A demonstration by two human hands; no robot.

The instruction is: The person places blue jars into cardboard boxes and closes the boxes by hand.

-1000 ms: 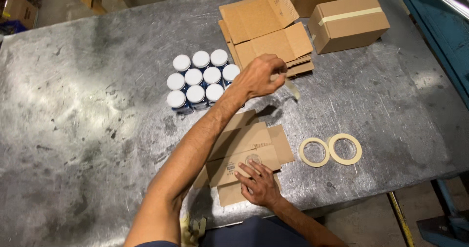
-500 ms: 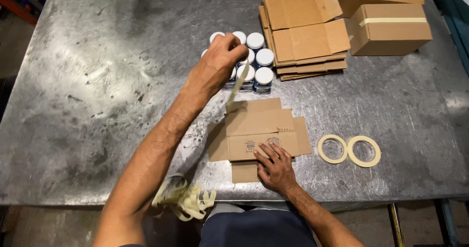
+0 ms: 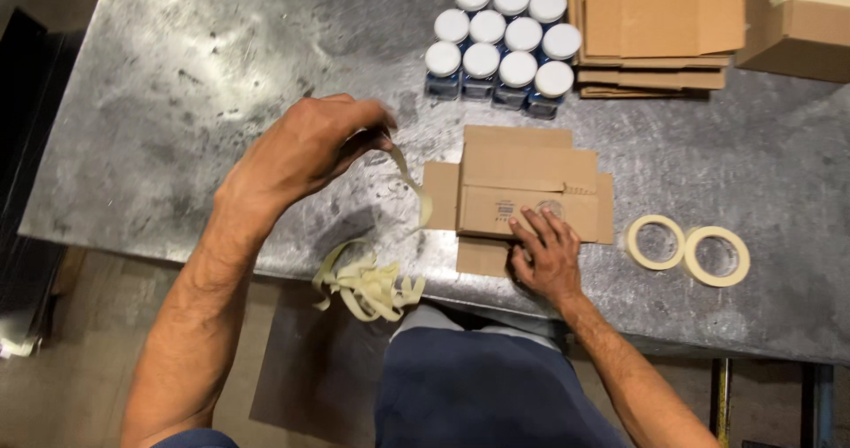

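Observation:
My left hand [image 3: 305,151] is pinched on a strip of cream masking tape [image 3: 412,182] that curls down from its fingertips, above the metal table [image 3: 177,120]. My right hand [image 3: 544,249] lies flat, fingers spread, on a flattened brown cardboard box [image 3: 522,191] near the table's front edge. A tangle of used tape strips [image 3: 367,284] hangs at the front edge below my left hand.
Several white-lidded blue jars [image 3: 500,45] stand in a cluster at the back. A stack of flat cartons [image 3: 664,32] and a taped box [image 3: 801,19] sit at the back right. Two tape rolls [image 3: 686,249] lie right of the flat box.
My left hand pulled back from the jars toward the front left, drawing the tape strip with it. My right hand stayed pressed on the flat box. The camera view shifted.

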